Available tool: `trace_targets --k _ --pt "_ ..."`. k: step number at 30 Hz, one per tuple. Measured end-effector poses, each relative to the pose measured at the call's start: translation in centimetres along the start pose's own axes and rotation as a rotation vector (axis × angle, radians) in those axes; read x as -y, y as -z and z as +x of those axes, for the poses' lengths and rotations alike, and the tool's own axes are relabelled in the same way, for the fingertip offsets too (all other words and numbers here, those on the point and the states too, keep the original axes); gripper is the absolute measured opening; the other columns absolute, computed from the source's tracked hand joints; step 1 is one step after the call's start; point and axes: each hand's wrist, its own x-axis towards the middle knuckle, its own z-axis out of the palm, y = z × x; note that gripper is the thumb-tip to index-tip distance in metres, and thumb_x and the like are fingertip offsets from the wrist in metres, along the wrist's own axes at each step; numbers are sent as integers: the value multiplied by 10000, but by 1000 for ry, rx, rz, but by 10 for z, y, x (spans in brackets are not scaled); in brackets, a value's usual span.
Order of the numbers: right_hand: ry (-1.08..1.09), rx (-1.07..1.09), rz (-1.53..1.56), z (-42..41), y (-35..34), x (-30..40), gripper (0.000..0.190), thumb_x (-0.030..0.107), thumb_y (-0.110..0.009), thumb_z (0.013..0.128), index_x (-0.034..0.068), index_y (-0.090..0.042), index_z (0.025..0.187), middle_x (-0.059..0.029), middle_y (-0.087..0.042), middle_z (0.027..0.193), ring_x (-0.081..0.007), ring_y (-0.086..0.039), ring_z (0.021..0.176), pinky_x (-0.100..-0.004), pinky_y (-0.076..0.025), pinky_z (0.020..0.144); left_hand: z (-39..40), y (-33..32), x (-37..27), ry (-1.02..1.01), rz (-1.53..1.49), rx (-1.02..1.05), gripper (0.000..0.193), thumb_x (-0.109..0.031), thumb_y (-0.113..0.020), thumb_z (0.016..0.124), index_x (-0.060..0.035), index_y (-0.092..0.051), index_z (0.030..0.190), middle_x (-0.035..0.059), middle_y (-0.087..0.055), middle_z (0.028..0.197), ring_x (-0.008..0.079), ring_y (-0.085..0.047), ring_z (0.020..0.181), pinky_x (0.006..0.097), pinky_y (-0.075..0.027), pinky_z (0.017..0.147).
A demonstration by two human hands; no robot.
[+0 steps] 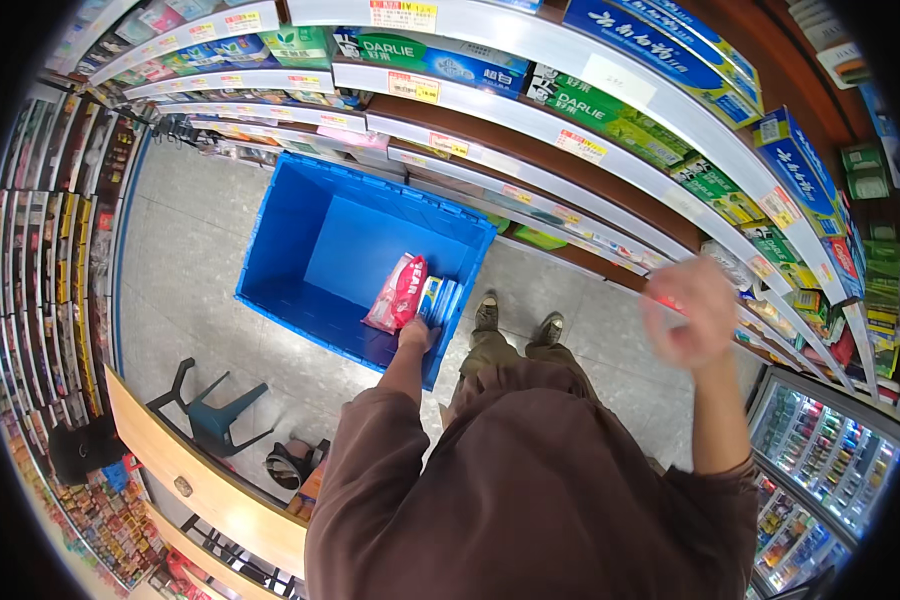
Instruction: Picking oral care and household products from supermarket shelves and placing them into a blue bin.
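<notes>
A large blue plastic crate (315, 247) stands open in front of me and a little to the left. In its near right corner lie a red and pink plastic packet (399, 294) and several blue and yellow boxes (438, 298). My left hand (418, 335) reaches into the crate at the near end of these boxes; its fingers are partly hidden, so I cannot tell whether it grips one. My right hand (690, 311) is raised at the right, blurred by motion, in front of the lower shelves. Something reddish shows at it, but what it is cannot be told.
Store shelves (495, 97) with Darlie toothpaste boxes (450, 64) curve along the front and right. A glass-door drinks cooler (825, 442) stands at lower right. At lower left are a wooden counter (217, 517) and a dark plastic stool (225, 412). More stocked shelves (52, 262) line the far left.
</notes>
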Motion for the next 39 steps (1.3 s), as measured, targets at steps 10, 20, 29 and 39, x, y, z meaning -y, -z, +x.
trace_targets --k 10,20,29,39 --pt "-525 171 252 -121 -74 51 185 14 -867 804 69 -701 864 -75 -725 821 -263 -708 707 -364 -555 611 15 6 1 -166 -46 -16 692 -399 -826 864 33 -630 1368 285 -726 1282 406 -713 1206 480 -560 1070" --pt "-558 113 272 -113 -76 30 172 47 -876 816 60 -717 880 -96 -728 837 -288 -715 730 -374 -567 635 -20 104 14 -92 -666 279 369 -216 -812 858 26 -738 1127 113 -775 937 224 -747 770 339 -624 695" --pt "-102 513 199 -41 -89 25 813 403 -908 804 33 -595 1457 -206 -631 1479 -414 -569 1401 -583 -370 1239 -164 289 -129 -576 -663 754 367 -31 -764 805 59 -743 1160 5 -712 877 86 -659 802 269 -552 743" --pt "-311 869 271 -24 71 -3 554 248 -934 763 61 -640 1193 -152 -703 1135 -402 -683 1110 -522 -538 924 -253 332 -293 -1155 -588 580 546 -101 -865 827 2 -671 1326 89 -751 1148 176 -709 1069 350 -559 965"
